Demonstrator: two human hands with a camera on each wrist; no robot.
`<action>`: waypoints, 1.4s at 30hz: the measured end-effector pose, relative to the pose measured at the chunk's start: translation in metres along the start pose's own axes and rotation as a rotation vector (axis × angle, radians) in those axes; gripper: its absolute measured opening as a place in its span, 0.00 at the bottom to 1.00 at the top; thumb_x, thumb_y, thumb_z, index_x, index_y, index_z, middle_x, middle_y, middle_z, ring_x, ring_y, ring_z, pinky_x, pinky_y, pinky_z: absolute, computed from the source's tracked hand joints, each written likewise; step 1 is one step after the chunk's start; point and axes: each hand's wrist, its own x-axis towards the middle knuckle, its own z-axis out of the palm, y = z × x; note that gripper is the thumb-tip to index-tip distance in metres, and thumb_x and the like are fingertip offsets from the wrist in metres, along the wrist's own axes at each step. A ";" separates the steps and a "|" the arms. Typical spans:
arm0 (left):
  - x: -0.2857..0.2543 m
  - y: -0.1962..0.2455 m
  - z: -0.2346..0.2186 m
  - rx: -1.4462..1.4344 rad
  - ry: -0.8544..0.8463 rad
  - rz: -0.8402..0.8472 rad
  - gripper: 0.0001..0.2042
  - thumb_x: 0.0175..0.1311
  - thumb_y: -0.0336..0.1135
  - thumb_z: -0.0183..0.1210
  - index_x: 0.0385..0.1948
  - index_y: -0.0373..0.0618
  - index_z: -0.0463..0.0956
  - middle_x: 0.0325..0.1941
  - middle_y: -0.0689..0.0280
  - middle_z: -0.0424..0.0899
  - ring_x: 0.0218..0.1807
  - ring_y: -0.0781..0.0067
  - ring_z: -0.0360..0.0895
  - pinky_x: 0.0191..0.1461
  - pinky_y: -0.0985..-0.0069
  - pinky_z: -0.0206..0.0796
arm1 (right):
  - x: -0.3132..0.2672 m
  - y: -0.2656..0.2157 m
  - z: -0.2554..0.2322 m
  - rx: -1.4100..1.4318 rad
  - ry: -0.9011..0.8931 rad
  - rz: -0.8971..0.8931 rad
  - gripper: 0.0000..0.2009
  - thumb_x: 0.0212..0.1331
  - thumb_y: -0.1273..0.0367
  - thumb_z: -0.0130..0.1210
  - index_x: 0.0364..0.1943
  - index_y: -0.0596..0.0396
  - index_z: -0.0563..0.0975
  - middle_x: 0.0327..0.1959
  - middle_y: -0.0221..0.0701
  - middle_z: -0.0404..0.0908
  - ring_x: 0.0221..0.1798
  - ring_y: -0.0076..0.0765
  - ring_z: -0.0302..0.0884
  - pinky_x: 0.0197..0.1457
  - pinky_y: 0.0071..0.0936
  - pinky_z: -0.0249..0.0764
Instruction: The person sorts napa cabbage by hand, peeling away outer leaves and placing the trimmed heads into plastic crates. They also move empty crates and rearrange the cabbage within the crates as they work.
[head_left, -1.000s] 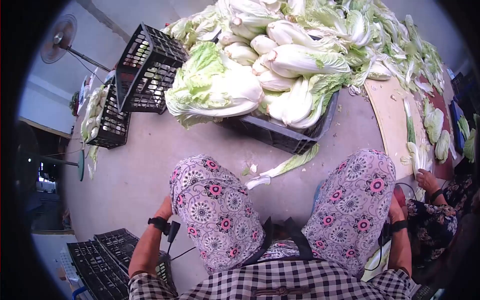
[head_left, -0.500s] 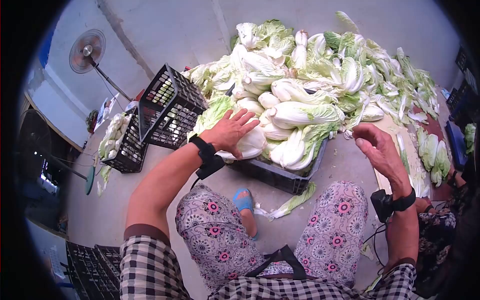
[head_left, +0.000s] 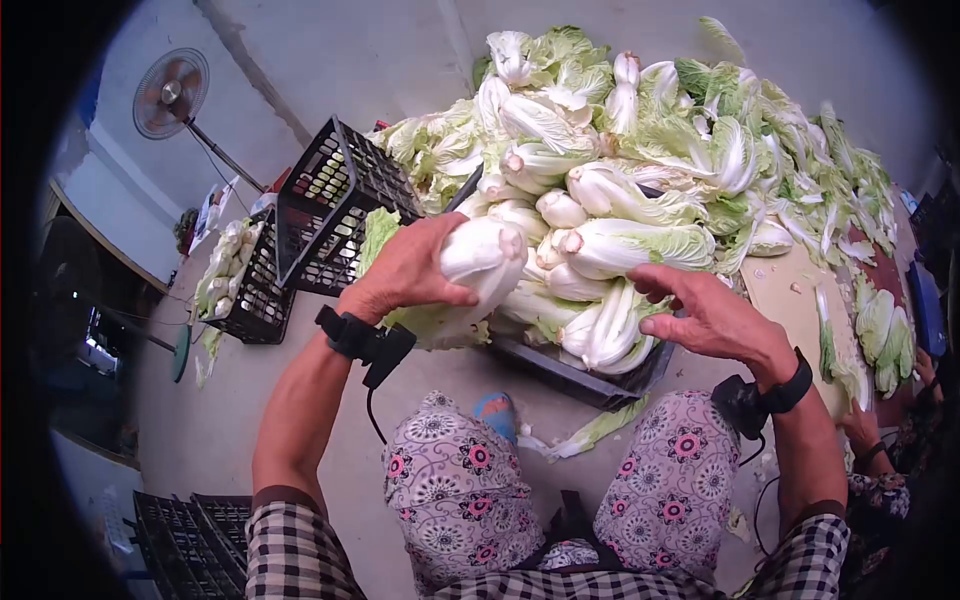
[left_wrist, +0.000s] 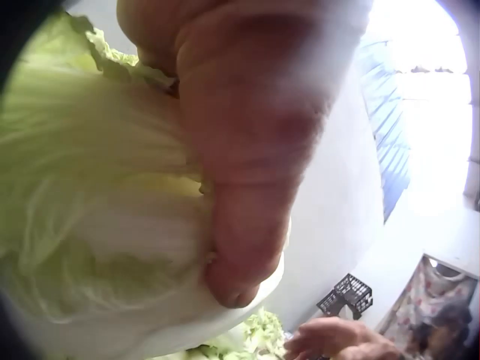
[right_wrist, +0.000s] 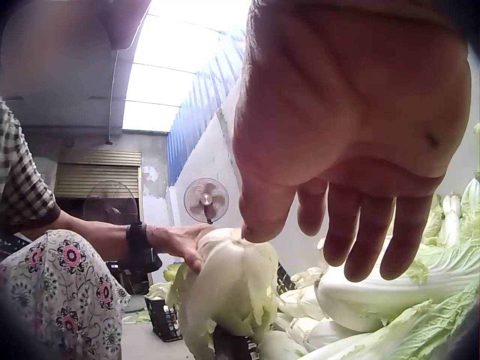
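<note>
My left hand (head_left: 405, 272) grips a napa cabbage (head_left: 478, 268) and holds it lifted above the black crate (head_left: 585, 382) full of cabbages in front of my knees. In the left wrist view the thumb (left_wrist: 251, 187) presses into the pale cabbage (left_wrist: 97, 225). My right hand (head_left: 700, 310) is spread, fingers relaxed, just to the right of the lifted head and over the crate, holding nothing. The right wrist view shows those fingers (right_wrist: 360, 217) hanging above the cabbage (right_wrist: 229, 292) that the left hand (right_wrist: 180, 241) holds.
A big heap of cabbages (head_left: 660, 140) lies behind the crate. An empty black crate (head_left: 335, 205) is tipped at the left, beside another crate with cabbages (head_left: 235, 280). A fan (head_left: 170, 92) stands at far left. More crates (head_left: 190, 545) sit by my left side. Another person's hand (head_left: 862, 430) is at the right.
My left hand went from resting flat on a cabbage to gripping it and lifting it off the crate. The right hand came down and inward toward it.
</note>
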 end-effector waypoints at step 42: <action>0.004 0.070 0.040 -0.816 -0.245 -0.196 0.29 0.56 0.50 0.61 0.54 0.39 0.68 0.47 0.64 0.76 0.46 0.73 0.72 0.50 0.77 0.64 | -0.242 0.144 0.003 1.421 1.066 0.024 0.33 0.50 0.64 0.64 0.60 0.54 0.60 0.52 0.32 0.73 0.50 0.31 0.74 0.54 0.30 0.73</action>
